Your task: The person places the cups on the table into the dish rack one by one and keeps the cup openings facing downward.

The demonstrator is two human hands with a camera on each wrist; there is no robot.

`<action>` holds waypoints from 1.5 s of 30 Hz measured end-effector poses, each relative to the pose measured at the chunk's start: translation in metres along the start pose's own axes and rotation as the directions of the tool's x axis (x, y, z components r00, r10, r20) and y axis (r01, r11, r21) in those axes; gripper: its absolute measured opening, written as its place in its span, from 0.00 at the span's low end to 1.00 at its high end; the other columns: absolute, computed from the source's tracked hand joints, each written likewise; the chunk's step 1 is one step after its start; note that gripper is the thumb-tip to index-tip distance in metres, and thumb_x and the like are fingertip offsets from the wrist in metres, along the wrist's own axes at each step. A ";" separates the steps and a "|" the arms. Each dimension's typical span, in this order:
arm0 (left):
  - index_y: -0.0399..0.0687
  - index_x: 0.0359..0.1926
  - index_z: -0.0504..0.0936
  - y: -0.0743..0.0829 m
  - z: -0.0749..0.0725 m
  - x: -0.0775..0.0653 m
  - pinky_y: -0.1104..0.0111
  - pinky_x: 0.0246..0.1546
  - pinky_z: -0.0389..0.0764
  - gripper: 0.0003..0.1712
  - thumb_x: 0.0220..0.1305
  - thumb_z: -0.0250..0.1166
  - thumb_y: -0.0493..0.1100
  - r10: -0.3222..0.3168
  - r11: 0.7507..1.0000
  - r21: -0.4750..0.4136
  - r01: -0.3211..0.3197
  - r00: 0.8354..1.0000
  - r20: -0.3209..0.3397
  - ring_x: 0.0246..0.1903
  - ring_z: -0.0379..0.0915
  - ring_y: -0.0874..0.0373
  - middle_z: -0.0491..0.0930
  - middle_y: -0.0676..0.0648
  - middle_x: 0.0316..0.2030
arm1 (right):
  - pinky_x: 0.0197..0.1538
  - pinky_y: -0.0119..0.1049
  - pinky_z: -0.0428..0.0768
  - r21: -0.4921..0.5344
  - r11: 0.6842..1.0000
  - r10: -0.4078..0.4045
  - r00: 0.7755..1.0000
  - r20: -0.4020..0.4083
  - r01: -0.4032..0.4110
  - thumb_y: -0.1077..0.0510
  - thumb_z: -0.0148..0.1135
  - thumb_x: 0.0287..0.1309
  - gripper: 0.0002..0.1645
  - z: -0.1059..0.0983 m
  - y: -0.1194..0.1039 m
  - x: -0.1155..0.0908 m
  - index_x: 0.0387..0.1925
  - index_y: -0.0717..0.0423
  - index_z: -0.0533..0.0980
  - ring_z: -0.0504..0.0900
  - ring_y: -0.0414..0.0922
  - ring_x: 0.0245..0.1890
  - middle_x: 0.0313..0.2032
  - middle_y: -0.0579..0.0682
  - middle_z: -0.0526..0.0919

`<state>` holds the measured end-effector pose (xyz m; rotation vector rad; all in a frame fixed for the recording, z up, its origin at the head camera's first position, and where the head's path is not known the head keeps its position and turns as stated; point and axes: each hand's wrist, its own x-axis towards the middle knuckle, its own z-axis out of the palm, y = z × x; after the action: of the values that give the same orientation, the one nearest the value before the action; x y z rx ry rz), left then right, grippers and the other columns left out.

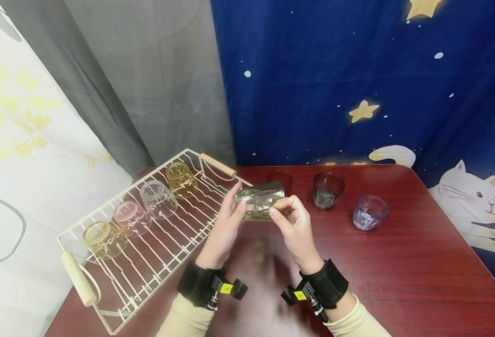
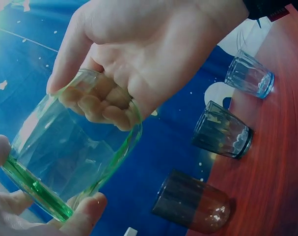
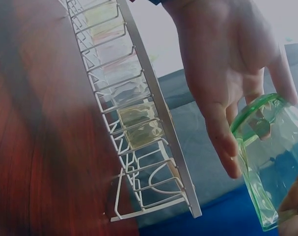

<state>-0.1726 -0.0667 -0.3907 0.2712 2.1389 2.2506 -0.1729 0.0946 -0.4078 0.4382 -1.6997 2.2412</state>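
Note:
A clear green drinking glass lies on its side in the air, between both hands over the table. My left hand grips it round its thick base end; the fingertips show at that end in the left wrist view. My right hand pinches the rim at the other end, its thumb outside and its other fingers partly seen through the glass. In the right wrist view, the left hand spreads round the green base.
A white wire rack with wooden handles stands left, holding yellow, pink, clear and amber glasses mouth down. Brown, grey and bluish glasses stand upright on the table.

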 end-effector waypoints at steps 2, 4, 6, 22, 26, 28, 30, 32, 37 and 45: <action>0.55 0.76 0.53 0.001 0.001 -0.002 0.46 0.75 0.53 0.32 0.75 0.51 0.48 -0.011 1.000 0.014 0.011 1.000 -0.028 0.77 0.44 0.47 0.51 0.44 0.76 | 0.41 0.23 0.75 0.001 1.000 -0.006 1.000 0.013 0.006 0.74 0.58 0.58 0.06 -0.001 0.001 0.000 0.34 0.72 0.69 0.76 0.33 0.36 0.34 0.39 0.77; 0.55 0.75 0.56 0.001 0.001 -0.005 0.46 0.73 0.58 0.32 0.74 0.53 0.48 -0.018 0.999 0.038 0.020 0.998 -0.063 0.74 0.52 0.45 0.57 0.41 0.74 | 0.39 0.22 0.75 -0.001 1.000 -0.004 1.000 0.026 0.004 0.72 0.60 0.58 0.07 -0.003 0.001 0.000 0.34 0.71 0.69 0.76 0.33 0.35 0.33 0.39 0.77; 0.54 0.74 0.57 0.002 0.000 -0.007 0.48 0.70 0.63 0.32 0.73 0.54 0.48 -0.017 0.999 0.040 0.021 0.996 -0.087 0.69 0.63 0.44 0.63 0.38 0.71 | 0.39 0.23 0.75 -0.006 1.000 0.002 0.999 0.045 -0.001 0.71 0.62 0.57 0.06 -0.005 0.001 0.000 0.33 0.67 0.71 0.76 0.33 0.35 0.33 0.40 0.78; 0.57 0.70 0.65 0.032 -0.020 -0.006 0.67 0.57 0.76 0.31 0.68 0.61 0.41 0.054 0.988 0.147 -0.046 0.997 -0.056 0.59 0.73 0.52 0.70 0.42 0.63 | 0.39 0.25 0.81 -0.240 0.971 0.061 0.977 0.205 -0.010 0.64 0.66 0.59 0.08 -0.017 -0.008 0.010 0.31 0.68 0.76 0.80 0.33 0.33 0.32 0.39 0.82; 0.58 0.70 0.66 0.041 -0.028 -0.007 0.61 0.64 0.71 0.32 0.67 0.63 0.42 0.059 0.973 0.228 -0.048 0.997 -0.044 0.65 0.66 0.55 0.68 0.48 0.66 | 0.34 0.26 0.78 -0.371 0.929 0.089 0.967 0.239 0.006 0.61 0.66 0.59 0.05 -0.023 -0.011 0.014 0.32 0.59 0.79 0.78 0.34 0.30 0.31 0.41 0.83; 0.59 0.70 0.66 0.046 -0.034 -0.010 0.59 0.66 0.69 0.32 0.67 0.63 0.41 0.061 0.964 0.262 -0.049 0.997 -0.039 0.66 0.64 0.55 0.68 0.48 0.67 | 0.33 0.27 0.77 -0.413 0.910 0.091 0.961 0.260 0.026 0.60 0.66 0.60 0.03 -0.028 -0.012 0.016 0.33 0.56 0.80 0.79 0.34 0.29 0.31 0.46 0.84; 0.59 0.70 0.65 0.051 -0.041 -0.013 0.57 0.69 0.67 0.33 0.67 0.64 0.41 0.059 0.950 0.309 -0.043 0.997 -0.042 0.67 0.64 0.55 0.68 0.48 0.67 | 0.35 0.27 0.78 -0.433 0.900 0.088 0.959 0.271 0.040 0.59 0.65 0.61 0.03 -0.034 -0.013 0.020 0.35 0.55 0.80 0.80 0.34 0.30 0.33 0.50 0.85; 0.61 0.70 0.65 0.055 -0.049 -0.017 0.57 0.68 0.69 0.33 0.66 0.64 0.43 0.056 0.926 0.377 -0.032 0.997 -0.054 0.66 0.67 0.54 0.69 0.48 0.67 | 0.37 0.26 0.80 -0.447 0.893 0.083 0.959 0.270 0.049 0.60 0.65 0.61 0.03 -0.043 -0.015 0.025 0.37 0.56 0.80 0.81 0.33 0.32 0.34 0.52 0.85; 0.67 0.71 0.65 0.061 -0.069 -0.030 0.53 0.66 0.71 0.33 0.67 0.64 0.49 0.055 0.846 0.533 -0.007 0.996 -0.076 0.67 0.66 0.47 0.65 0.48 0.70 | 0.39 0.24 0.80 -0.532 0.847 0.104 0.970 0.220 0.029 0.58 0.64 0.62 0.06 -0.069 -0.021 0.037 0.39 0.56 0.80 0.82 0.32 0.33 0.35 0.51 0.85; 0.65 0.72 0.63 0.071 -0.090 -0.049 0.44 0.64 0.69 0.33 0.68 0.62 0.53 0.131 0.689 0.724 -0.013 0.986 -0.107 0.69 0.62 0.43 0.64 0.44 0.71 | 0.37 0.20 0.77 -0.730 0.683 0.091 0.987 0.130 0.033 0.52 0.66 0.61 0.13 -0.111 -0.026 0.050 0.44 0.53 0.80 0.79 0.29 0.31 0.35 0.52 0.85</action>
<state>-0.1299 -0.1667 -0.3297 0.1925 3.0599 1.3441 -0.2148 0.2109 -0.3926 0.3826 -2.5002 1.3529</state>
